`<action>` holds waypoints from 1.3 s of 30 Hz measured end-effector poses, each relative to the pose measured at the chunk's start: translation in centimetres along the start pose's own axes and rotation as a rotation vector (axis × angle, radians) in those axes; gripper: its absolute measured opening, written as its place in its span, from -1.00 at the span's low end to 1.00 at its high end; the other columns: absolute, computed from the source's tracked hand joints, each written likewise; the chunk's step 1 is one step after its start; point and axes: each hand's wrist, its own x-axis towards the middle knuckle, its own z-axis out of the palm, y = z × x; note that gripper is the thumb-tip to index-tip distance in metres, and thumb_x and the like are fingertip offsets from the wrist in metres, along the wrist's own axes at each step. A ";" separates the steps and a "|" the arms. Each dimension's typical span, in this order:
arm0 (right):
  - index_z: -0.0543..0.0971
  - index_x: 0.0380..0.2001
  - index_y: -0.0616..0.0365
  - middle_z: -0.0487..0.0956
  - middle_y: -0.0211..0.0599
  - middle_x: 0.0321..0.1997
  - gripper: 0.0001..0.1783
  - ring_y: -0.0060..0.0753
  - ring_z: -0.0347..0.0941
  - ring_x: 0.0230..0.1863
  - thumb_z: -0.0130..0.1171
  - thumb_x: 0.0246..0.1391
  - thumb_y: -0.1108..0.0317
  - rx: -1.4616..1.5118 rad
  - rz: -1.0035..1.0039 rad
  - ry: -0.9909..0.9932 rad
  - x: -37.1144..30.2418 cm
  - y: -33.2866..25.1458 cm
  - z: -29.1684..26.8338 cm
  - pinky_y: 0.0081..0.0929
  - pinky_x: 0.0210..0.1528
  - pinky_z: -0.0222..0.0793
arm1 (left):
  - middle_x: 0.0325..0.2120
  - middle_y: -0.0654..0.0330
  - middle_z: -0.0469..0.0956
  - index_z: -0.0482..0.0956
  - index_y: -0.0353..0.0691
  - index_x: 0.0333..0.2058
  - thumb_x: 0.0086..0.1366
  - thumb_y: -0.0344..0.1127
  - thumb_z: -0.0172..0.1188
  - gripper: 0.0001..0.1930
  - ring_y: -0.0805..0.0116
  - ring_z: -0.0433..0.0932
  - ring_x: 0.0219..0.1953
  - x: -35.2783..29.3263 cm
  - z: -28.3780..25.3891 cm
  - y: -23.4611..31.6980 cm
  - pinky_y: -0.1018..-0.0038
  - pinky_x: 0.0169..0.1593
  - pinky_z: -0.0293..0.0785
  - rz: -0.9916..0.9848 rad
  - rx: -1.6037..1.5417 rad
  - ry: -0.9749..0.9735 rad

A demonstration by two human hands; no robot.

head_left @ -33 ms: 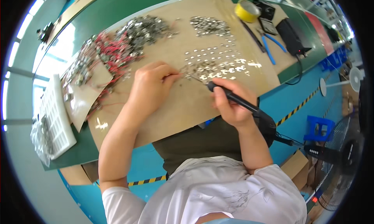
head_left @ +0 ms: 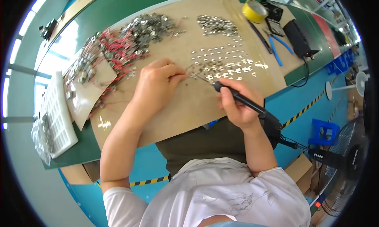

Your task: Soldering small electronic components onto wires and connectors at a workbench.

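Observation:
My right hand (head_left: 244,107) grips a soldering iron (head_left: 245,99) by its black handle. The thin metal tip points left, down at the small metal parts on the brown board (head_left: 166,122). Close to that tip, my left hand (head_left: 158,79) is closed in a pinch on a thin red wire (head_left: 184,73); the wire's far end is too small to make out. Just beyond and right of the tip, small shiny metal pieces (head_left: 227,74) lie in rows. Behind them sits a heap of similar pieces (head_left: 217,25).
At left lie heaped metal parts (head_left: 148,27) and tangled red-wired parts (head_left: 118,49), beside a white slotted tray (head_left: 61,116). Yellow tape (head_left: 255,11), blue-handled pliers (head_left: 279,49) and a black box (head_left: 297,38) with a cord stand back right. A fan (head_left: 341,160) is at right.
The whole view has shifted slightly, with the table appearing a little further right. Both hands keep the same pose and grip.

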 end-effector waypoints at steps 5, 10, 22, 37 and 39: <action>0.72 -0.06 0.34 0.75 -0.24 -0.39 -0.80 -0.58 0.67 -0.52 0.30 0.28 0.53 -0.010 0.039 -0.051 -0.1 0.1 0.5 -0.65 -0.49 0.56 | -0.34 0.01 0.66 0.78 -0.29 -0.28 0.27 -0.45 0.39 -0.93 -0.07 0.66 -0.26 -0.8 0.0 -0.8 0.16 -0.15 0.60 0.077 0.078 0.023; 0.73 -0.05 0.32 0.75 -0.25 -0.37 -0.80 -0.60 0.67 -0.50 0.32 0.29 0.50 -0.003 0.049 -0.057 0.1 0.1 0.7 -0.65 -0.48 0.58 | -0.32 -0.01 0.66 0.75 -0.30 -0.26 0.31 -0.43 0.34 -0.91 -0.10 0.65 -0.25 -0.5 -0.5 -0.2 0.13 -0.13 0.59 0.038 0.087 -0.031; 0.73 -0.05 0.31 0.75 -0.25 -0.31 -0.80 -0.60 0.69 -0.46 0.31 0.30 0.51 0.006 0.058 -0.073 0.2 0.2 0.6 -0.66 -0.47 0.60 | -0.26 0.02 0.61 0.74 -0.28 -0.28 0.36 -0.37 0.31 -0.89 -0.10 0.65 -0.21 -0.8 0.0 0.3 0.11 -0.08 0.59 0.016 0.227 -0.095; 0.73 -0.07 0.32 0.75 -0.22 -0.32 -0.80 -0.54 0.71 -0.46 0.31 0.28 0.52 0.006 0.030 -0.074 0.3 0.0 0.5 -0.64 -0.48 0.59 | -0.26 0.01 0.60 0.75 -0.28 -0.30 0.34 -0.38 0.31 -0.89 -0.10 0.65 -0.24 -0.8 0.3 0.0 0.10 -0.11 0.61 0.050 0.252 -0.089; 0.73 -0.07 0.33 0.75 -0.22 -0.33 -0.81 -0.54 0.71 -0.46 0.31 0.28 0.52 -0.004 0.014 -0.077 0.4 0.1 0.5 -0.64 -0.48 0.59 | -0.26 0.01 0.60 0.75 -0.28 -0.30 0.34 -0.38 0.31 -0.89 -0.10 0.65 -0.24 -0.8 0.3 0.1 0.10 -0.11 0.61 0.050 0.252 -0.091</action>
